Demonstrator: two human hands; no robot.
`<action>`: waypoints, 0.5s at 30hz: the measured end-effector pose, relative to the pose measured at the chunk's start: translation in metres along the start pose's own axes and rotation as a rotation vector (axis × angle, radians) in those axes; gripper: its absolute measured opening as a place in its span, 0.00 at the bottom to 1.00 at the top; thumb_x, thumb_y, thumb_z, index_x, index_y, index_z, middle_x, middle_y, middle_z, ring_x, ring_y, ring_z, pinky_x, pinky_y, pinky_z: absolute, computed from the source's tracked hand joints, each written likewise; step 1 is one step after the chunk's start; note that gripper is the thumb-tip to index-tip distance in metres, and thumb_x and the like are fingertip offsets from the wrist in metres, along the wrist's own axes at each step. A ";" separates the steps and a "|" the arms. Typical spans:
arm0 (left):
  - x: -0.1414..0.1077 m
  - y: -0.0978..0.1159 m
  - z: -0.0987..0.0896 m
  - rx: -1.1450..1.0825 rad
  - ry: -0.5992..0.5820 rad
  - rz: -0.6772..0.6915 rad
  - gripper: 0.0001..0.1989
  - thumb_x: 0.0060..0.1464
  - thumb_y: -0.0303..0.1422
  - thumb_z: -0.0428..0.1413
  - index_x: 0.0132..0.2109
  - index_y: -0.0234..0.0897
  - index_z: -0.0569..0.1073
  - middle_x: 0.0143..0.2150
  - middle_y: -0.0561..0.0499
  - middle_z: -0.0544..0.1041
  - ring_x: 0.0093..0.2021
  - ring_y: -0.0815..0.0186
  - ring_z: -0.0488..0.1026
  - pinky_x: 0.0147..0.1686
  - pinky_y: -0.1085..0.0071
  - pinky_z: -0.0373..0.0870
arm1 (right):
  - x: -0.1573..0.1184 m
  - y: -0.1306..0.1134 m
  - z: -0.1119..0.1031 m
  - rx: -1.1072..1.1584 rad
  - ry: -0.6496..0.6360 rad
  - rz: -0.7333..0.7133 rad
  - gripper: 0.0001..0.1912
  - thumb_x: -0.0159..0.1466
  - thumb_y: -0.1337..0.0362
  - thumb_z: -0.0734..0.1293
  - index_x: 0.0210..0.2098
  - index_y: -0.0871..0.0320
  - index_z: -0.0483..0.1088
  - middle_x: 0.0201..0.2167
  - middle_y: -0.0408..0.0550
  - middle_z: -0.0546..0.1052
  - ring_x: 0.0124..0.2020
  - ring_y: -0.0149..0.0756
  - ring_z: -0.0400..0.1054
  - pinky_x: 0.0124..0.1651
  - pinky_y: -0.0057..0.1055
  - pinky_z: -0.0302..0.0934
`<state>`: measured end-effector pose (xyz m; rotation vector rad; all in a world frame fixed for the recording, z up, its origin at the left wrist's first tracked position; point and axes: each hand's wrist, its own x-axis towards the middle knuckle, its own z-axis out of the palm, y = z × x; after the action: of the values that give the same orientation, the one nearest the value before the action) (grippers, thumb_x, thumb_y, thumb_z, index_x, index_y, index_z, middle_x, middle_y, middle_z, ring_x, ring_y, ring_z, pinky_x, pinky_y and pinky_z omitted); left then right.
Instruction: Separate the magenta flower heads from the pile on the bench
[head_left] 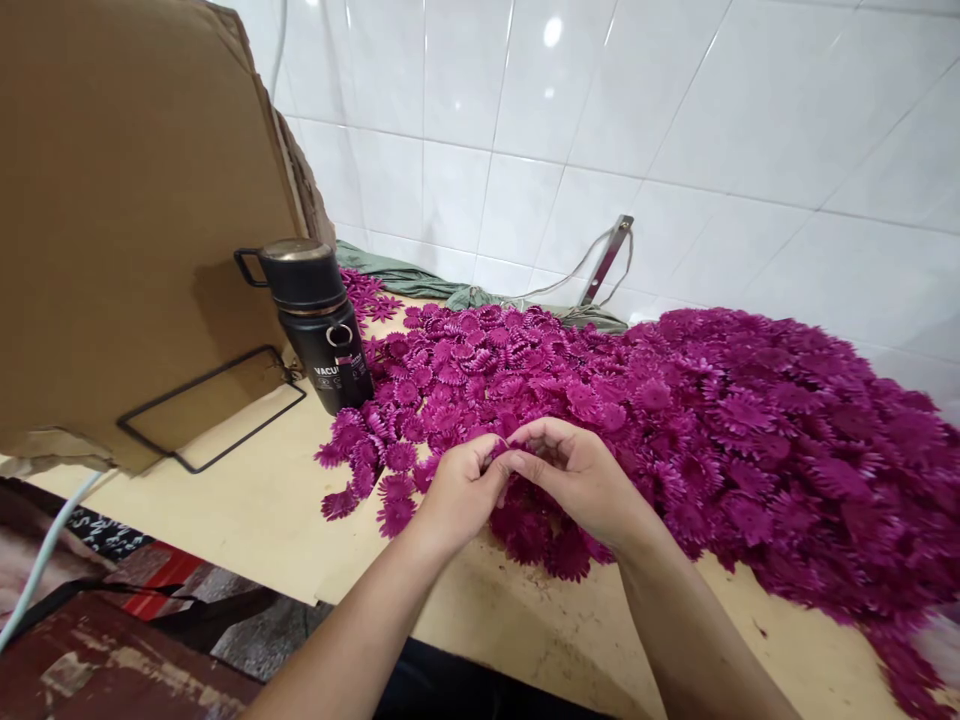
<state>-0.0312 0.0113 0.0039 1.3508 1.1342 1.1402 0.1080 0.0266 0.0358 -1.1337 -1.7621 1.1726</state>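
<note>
My left hand [466,488] and my right hand [574,472] meet at the fingertips over the front of the heap. Thumbs and fingers of both are pinched on a small magenta flower piece [501,448], most of it hidden by the fingers. Directly behind and below them spreads a big heap of magenta artificial flower heads [645,400], toothed at the rims. Some of these flower heads lie under my hands near the table's front edge. Looser ones are scattered to the left of my left hand.
A black vacuum flask [322,330] with a handled cup lid stands left of the heap. Behind it rises a large cardboard box [135,180]; a black wire frame [214,410] lies before it. Green cloth [405,272] and a metal bracket [606,262] are along the tiled wall.
</note>
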 end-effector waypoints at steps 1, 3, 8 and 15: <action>0.000 -0.001 0.000 -0.011 -0.001 -0.006 0.17 0.53 0.40 0.50 0.21 0.38 0.59 0.14 0.60 0.59 0.15 0.75 0.55 0.17 0.77 0.52 | -0.001 0.000 0.000 0.014 -0.020 0.004 0.06 0.55 0.63 0.67 0.33 0.58 0.70 0.26 0.43 0.74 0.28 0.33 0.68 0.33 0.31 0.64; 0.001 -0.001 0.001 -0.037 -0.023 -0.023 0.18 0.54 0.42 0.48 0.21 0.38 0.58 0.14 0.60 0.59 0.15 0.74 0.55 0.17 0.76 0.52 | -0.003 -0.003 0.002 0.017 -0.049 0.010 0.05 0.55 0.64 0.67 0.31 0.57 0.70 0.26 0.43 0.75 0.29 0.33 0.69 0.35 0.32 0.64; -0.006 0.008 0.001 -0.060 -0.053 -0.030 0.18 0.56 0.42 0.46 0.21 0.39 0.58 0.12 0.60 0.58 0.14 0.74 0.55 0.18 0.75 0.53 | 0.002 -0.004 -0.003 -0.313 0.252 -0.093 0.06 0.57 0.66 0.62 0.24 0.56 0.69 0.23 0.44 0.73 0.26 0.35 0.66 0.33 0.33 0.60; -0.017 0.009 -0.006 -0.003 -0.054 0.025 0.10 0.54 0.35 0.49 0.27 0.37 0.65 0.22 0.56 0.66 0.24 0.70 0.63 0.27 0.74 0.60 | 0.021 0.015 -0.061 -0.481 0.785 -0.088 0.06 0.54 0.66 0.64 0.33 0.58 0.68 0.32 0.51 0.73 0.32 0.41 0.67 0.39 0.42 0.62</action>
<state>-0.0389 -0.0057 0.0127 1.3889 1.0798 1.1161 0.1592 0.0675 0.0431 -1.5019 -1.4503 0.1612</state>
